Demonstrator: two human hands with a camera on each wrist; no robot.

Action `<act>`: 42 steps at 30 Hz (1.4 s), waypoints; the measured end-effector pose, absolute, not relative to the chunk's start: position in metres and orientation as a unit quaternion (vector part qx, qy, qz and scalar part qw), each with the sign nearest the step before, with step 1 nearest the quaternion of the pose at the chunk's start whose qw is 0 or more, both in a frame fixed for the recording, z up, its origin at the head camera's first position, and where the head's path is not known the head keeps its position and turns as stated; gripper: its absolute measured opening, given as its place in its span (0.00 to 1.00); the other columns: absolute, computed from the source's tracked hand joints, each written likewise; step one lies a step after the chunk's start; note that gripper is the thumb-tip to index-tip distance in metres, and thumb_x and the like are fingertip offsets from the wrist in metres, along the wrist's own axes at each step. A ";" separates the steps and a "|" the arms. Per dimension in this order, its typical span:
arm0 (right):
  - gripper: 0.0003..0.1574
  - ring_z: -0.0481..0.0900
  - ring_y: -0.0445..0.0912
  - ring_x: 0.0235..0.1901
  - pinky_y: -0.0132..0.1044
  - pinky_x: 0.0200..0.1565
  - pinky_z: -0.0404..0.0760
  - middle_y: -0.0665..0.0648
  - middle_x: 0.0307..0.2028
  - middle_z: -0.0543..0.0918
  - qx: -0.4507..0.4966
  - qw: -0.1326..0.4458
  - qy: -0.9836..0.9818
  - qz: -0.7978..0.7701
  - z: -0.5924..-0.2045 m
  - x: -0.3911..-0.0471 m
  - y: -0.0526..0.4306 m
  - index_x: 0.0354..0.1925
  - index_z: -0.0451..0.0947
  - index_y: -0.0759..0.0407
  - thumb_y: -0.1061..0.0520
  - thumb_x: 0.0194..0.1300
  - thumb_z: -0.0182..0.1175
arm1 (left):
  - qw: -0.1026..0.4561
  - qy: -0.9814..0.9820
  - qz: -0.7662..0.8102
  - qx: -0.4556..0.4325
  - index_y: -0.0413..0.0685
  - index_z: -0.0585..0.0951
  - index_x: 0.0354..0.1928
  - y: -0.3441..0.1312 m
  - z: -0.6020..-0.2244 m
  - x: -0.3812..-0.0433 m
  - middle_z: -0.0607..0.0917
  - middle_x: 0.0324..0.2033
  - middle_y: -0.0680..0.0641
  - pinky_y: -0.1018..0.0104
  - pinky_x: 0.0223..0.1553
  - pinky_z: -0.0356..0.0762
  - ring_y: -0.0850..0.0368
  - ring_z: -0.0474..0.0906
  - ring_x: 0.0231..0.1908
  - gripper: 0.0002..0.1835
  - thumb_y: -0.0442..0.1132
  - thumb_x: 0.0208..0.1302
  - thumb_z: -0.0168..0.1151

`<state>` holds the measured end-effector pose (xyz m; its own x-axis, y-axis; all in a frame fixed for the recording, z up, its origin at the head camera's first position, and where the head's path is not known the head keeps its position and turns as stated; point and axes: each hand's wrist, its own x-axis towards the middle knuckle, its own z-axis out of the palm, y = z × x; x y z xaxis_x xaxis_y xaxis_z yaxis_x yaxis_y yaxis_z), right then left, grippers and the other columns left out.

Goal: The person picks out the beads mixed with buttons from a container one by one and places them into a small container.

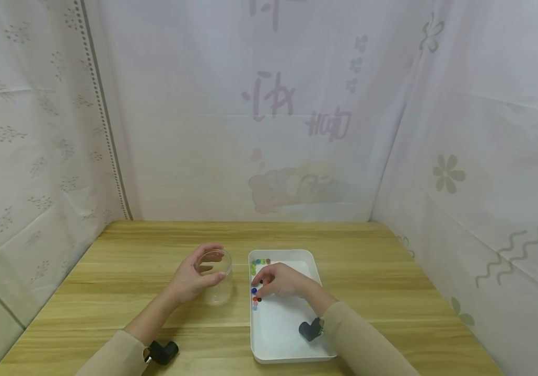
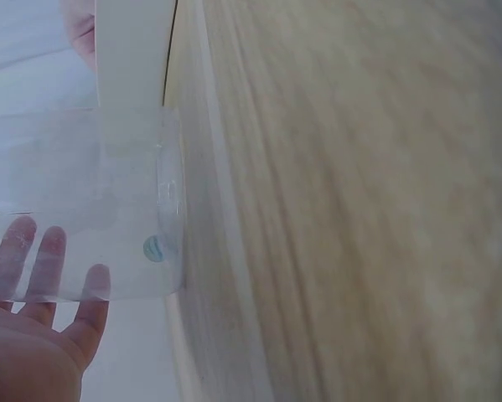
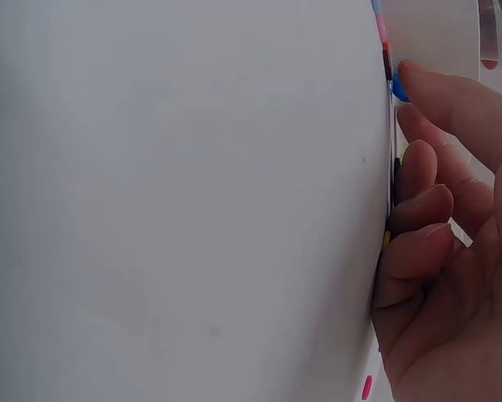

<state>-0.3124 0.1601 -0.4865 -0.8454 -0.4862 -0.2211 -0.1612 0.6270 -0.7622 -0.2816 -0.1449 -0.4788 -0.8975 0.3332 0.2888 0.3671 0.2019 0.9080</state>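
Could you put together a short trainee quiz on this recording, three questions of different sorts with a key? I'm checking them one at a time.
1. What is the left hand holding?

2. True or false: the right hand has its fingertips beside coloured balls in the white tray.

3. In the head view, where do most of the visible balls lie?
A) Along the tray's right side
B) Along the tray's left side
C) Along the tray's near end

Key
1. A clear cylindrical jar.
2. True.
3. B.
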 end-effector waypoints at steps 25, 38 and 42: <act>0.06 0.74 0.40 0.31 0.31 0.34 0.71 0.45 0.30 0.85 -0.191 0.203 0.872 -0.403 -0.488 -0.312 0.160 0.43 0.93 0.46 0.52 0.67 0.78 | 0.016 -0.768 -0.593 -0.240 0.48 0.74 0.74 -0.145 -0.478 -0.283 0.82 0.69 0.36 0.27 0.71 0.74 0.31 0.77 0.71 0.34 0.38 0.69 0.76; 0.07 0.73 0.41 0.30 0.31 0.32 0.70 0.46 0.29 0.84 -0.196 0.201 0.860 -0.427 -0.486 -0.313 0.161 0.43 0.92 0.50 0.53 0.67 0.77 | 0.016 -0.772 -0.590 -0.237 0.47 0.73 0.74 -0.144 -0.478 -0.283 0.82 0.69 0.35 0.28 0.70 0.75 0.32 0.77 0.70 0.34 0.38 0.69 0.76; 0.07 0.72 0.41 0.31 0.31 0.32 0.70 0.46 0.30 0.83 -0.192 0.197 0.866 -0.417 -0.485 -0.314 0.162 0.44 0.92 0.49 0.52 0.68 0.77 | 0.017 -0.770 -0.592 -0.239 0.49 0.74 0.74 -0.144 -0.479 -0.283 0.82 0.69 0.35 0.28 0.70 0.75 0.31 0.77 0.70 0.34 0.38 0.69 0.76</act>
<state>-0.3142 0.1615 -0.4851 -0.8482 -0.4977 -0.1813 -0.1689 0.5785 -0.7980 -0.2832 -0.1442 -0.4790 -0.8854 0.3477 0.3086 0.3876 0.1856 0.9029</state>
